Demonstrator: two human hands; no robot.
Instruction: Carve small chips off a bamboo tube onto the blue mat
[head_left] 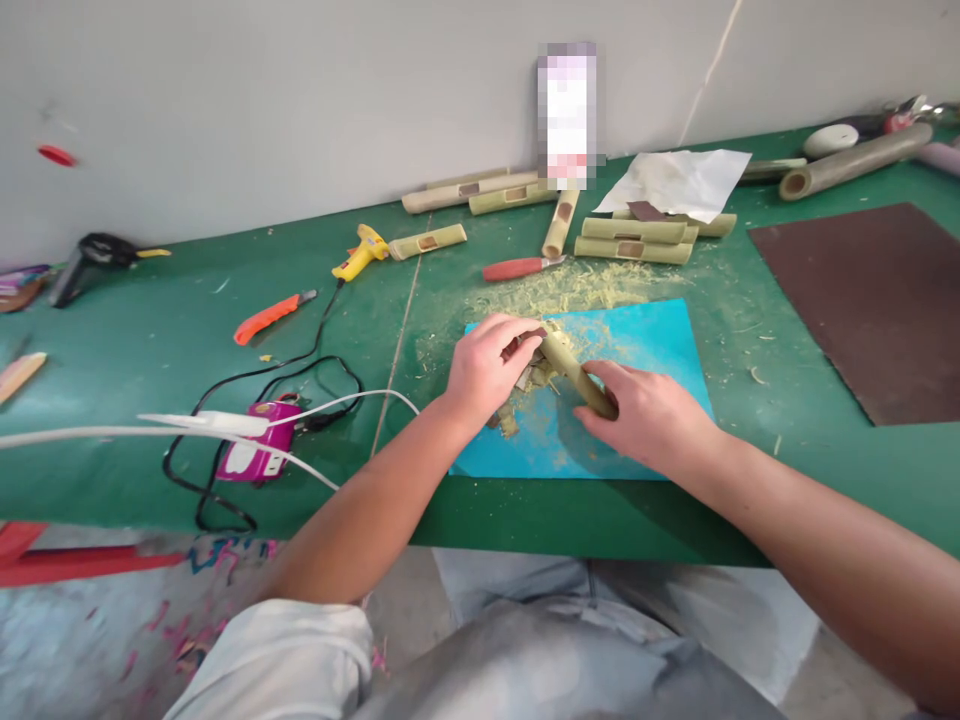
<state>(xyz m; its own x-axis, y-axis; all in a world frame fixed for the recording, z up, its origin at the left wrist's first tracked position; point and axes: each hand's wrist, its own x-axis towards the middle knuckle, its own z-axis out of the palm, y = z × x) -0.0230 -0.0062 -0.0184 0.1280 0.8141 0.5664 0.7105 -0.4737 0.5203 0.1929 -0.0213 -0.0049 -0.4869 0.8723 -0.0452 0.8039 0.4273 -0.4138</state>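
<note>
My right hand point(649, 415) is closed around the near end of a short green bamboo tube point(571, 366), which slants away from me over a blue sheet point(667, 345). At the tube's far end, my left hand point(491, 362) is closed on a small dark brown piece of sandpaper point(535, 335), largely covered by the fingers. The sandpaper seems to touch the tube. Pale bamboo dust and scraps point(508, 420) lie on the sheet under and beside my left hand.
Behind are several cut bamboo tubes point(634, 250), a red-handled knife point(517, 268) and a phone point(568, 115). To the left are an orange cutter point(271, 318), a yellow glue gun point(361, 252) and a corded purple power strip point(262, 445). A large brown sandpaper sheet point(870, 300) lies right.
</note>
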